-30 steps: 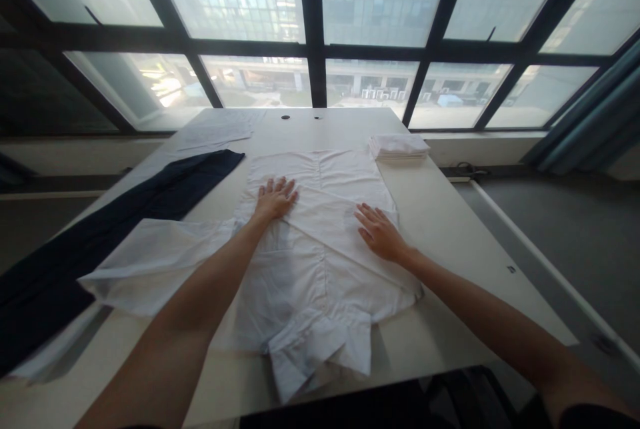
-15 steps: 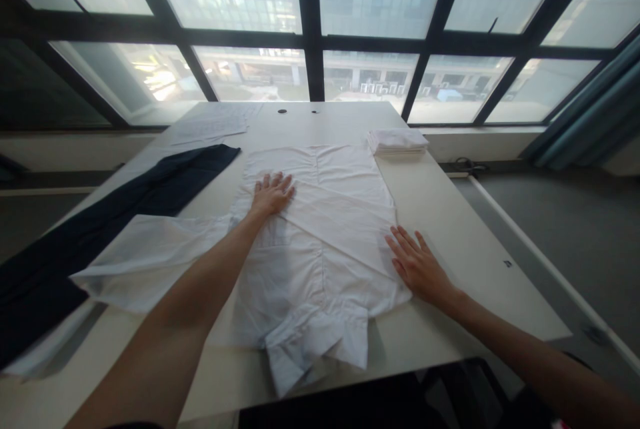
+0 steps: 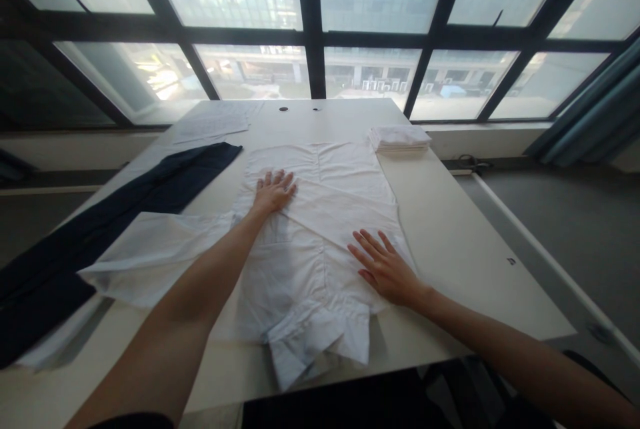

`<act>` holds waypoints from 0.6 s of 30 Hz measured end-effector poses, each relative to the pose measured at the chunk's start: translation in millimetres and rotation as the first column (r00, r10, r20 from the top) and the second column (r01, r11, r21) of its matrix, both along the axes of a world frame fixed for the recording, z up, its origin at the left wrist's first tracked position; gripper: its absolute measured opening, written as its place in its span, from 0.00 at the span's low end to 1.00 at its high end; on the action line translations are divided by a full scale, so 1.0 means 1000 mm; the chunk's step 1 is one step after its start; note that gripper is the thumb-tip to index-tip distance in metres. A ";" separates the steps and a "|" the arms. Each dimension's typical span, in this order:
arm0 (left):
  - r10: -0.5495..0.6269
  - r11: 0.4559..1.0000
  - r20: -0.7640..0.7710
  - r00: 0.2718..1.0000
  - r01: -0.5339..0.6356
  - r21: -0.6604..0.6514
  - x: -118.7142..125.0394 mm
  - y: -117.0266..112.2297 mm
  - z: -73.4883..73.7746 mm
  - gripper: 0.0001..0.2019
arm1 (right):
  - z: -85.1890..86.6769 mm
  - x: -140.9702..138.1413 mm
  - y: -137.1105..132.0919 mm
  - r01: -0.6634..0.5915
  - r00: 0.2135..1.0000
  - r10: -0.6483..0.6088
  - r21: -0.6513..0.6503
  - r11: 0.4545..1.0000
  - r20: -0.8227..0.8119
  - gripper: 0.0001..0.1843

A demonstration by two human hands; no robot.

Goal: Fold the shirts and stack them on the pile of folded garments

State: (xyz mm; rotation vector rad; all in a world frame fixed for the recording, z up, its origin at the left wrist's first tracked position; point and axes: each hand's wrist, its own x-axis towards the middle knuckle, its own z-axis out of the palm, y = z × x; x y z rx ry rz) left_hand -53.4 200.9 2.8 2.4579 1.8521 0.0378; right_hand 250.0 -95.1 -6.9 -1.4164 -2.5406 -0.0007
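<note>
A white shirt (image 3: 320,215) lies flat on the pale table (image 3: 450,229), collar towards me, with its right sleeve folded diagonally across the body and its left sleeve (image 3: 150,252) spread out to the left. My left hand (image 3: 273,191) rests flat on the shirt's upper left part, fingers spread. Lower on the right half of the shirt, my right hand (image 3: 383,265) also lies flat with its fingers apart. Neither hand holds anything.
Dark navy trousers (image 3: 115,215) stretch along the table's left side. A stack of folded white cloth (image 3: 400,137) sits at the far right corner, and papers (image 3: 213,123) lie at the far left. Large windows rise behind the table; floor drops off on the right.
My right hand slid from the shirt's middle out to its right edge, then came back onto the lower right part. My left hand stayed pressed in place.
</note>
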 end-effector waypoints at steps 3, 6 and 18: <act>-0.002 1.000 0.006 1.000 0.002 0.011 0.000 0.000 -0.002 0.34 | -0.003 0.012 -0.017 0.028 0.999 -0.028 0.011 1.000 0.025 0.33; 0.000 1.000 0.012 1.000 0.000 0.010 0.000 0.001 -0.003 0.34 | -0.001 0.017 -0.022 0.060 0.998 -0.060 0.000 0.998 0.013 0.34; -0.004 1.000 0.012 1.000 0.004 0.022 -0.001 0.000 -0.004 0.33 | 0.011 -0.001 0.122 0.394 0.915 -0.401 -0.113 0.912 -0.044 0.30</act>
